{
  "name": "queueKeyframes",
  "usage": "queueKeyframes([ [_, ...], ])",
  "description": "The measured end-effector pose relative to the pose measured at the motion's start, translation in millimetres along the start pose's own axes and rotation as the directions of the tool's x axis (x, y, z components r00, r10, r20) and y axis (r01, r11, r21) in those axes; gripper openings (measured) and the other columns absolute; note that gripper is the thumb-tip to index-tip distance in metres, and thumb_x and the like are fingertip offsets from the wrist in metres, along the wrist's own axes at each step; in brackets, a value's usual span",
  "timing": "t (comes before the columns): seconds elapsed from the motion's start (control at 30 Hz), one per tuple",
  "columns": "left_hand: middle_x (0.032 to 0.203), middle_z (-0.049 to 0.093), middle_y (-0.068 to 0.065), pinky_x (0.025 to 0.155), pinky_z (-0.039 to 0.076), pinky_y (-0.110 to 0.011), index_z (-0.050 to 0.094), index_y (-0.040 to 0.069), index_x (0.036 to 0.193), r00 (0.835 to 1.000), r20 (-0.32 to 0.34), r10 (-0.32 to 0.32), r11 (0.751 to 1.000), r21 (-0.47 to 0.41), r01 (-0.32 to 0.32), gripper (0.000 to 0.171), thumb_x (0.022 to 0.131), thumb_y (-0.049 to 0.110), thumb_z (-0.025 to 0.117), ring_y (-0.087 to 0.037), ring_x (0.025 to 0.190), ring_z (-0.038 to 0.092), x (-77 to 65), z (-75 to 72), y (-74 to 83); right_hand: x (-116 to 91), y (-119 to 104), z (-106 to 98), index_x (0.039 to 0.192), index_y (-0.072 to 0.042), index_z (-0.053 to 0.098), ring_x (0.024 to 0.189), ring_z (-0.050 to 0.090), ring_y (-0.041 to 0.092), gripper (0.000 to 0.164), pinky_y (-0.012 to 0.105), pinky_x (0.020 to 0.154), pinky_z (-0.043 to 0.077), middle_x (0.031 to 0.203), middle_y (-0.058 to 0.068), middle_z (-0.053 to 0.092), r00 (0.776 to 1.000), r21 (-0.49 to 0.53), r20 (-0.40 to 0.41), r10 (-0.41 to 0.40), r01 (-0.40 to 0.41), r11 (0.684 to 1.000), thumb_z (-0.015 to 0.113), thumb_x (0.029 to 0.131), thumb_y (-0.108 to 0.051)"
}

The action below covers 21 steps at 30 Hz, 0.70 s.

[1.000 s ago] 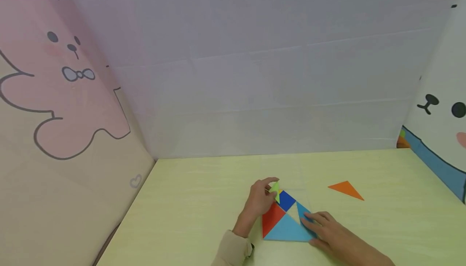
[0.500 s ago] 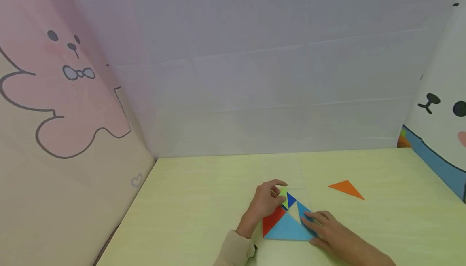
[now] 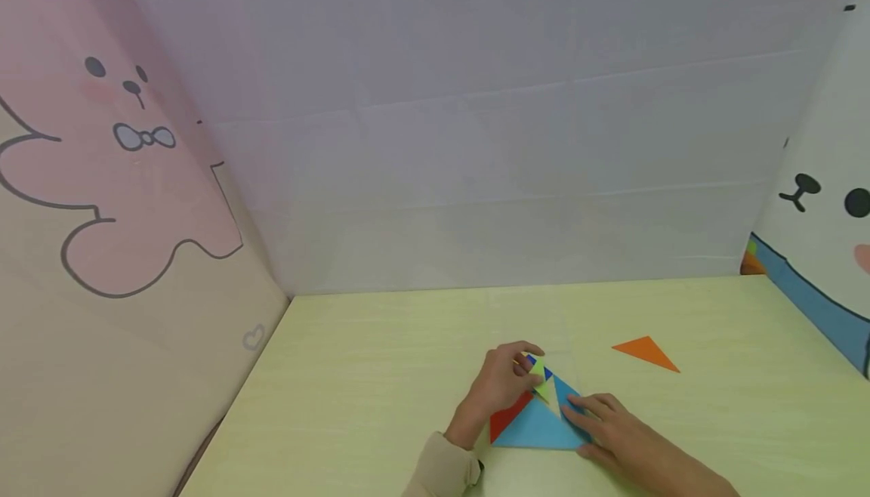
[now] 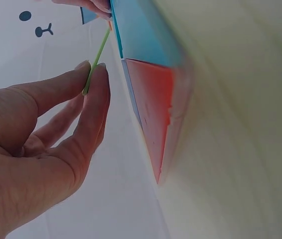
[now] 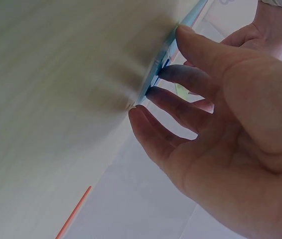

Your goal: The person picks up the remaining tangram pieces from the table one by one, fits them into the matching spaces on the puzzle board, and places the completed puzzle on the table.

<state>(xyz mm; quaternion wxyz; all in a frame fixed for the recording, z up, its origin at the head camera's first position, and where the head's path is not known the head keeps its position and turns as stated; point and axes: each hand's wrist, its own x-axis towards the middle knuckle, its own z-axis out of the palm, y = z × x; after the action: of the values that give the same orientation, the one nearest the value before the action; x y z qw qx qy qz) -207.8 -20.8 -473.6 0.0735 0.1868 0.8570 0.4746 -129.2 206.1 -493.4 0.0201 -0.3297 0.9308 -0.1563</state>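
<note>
My left hand (image 3: 501, 382) pinches a light green tangram triangle (image 4: 100, 52) between thumb and fingers, tilted above the other tangram pieces. Beneath that hand, a red triangle (image 3: 508, 414) and a dark blue piece (image 3: 548, 374) are partly covered. A large light blue triangle (image 3: 540, 430) lies flat along the near side. At its right end, my right hand (image 3: 615, 436) rests its fingertips on a blue piece (image 3: 566, 393), partly hidden by the fingers. A narrow table-coloured gap shows between the blue pieces. A bit of yellow peeks out by the left fingers.
An orange triangle (image 3: 647, 353) lies apart on the pale yellow-green table (image 3: 367, 376), behind the right hand. A light cloth wall (image 3: 476, 180) stands at the table's back edge, with cartoon-printed sheets on both sides.
My left hand has moved right with the green triangle, from beside the dark blue piece to over it and to the gap's edge. The right hand stays in place.
</note>
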Motion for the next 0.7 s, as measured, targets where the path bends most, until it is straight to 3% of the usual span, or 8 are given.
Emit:
queueKeyframes([
  [0.37,0.090,0.064,0.001,0.073,0.051,-0.019,0.073,0.008,0.119,0.999,0.049,0.023,0.996,0.079,-0.027,0.030,0.090,0.005,0.079,-0.002,0.076,0.055,-0.2,4.8,3.9,0.1,0.1,0.0,0.138,-0.002,0.063,0.117,0.053,0.036,0.053,0.041,0.094,0.054,0.141,0.016,0.059,1.000,-0.010,-0.008,-0.009,0.009,1.000,0.066,0.100,-0.039],
  [0.7,0.088,0.065,0.000,0.072,0.051,-0.019,0.073,0.005,0.117,0.998,0.062,0.033,0.996,0.085,-0.039,0.029,0.089,0.005,0.080,-0.001,0.074,0.056,-0.8,8.8,6.2,1.3,-0.8,-1.9,0.139,-0.002,0.062,0.118,0.053,0.037,0.054,0.043,0.095,0.054,0.142,0.017,0.058,1.000,0.007,0.020,0.007,-0.007,1.000,0.065,0.100,-0.039],
])
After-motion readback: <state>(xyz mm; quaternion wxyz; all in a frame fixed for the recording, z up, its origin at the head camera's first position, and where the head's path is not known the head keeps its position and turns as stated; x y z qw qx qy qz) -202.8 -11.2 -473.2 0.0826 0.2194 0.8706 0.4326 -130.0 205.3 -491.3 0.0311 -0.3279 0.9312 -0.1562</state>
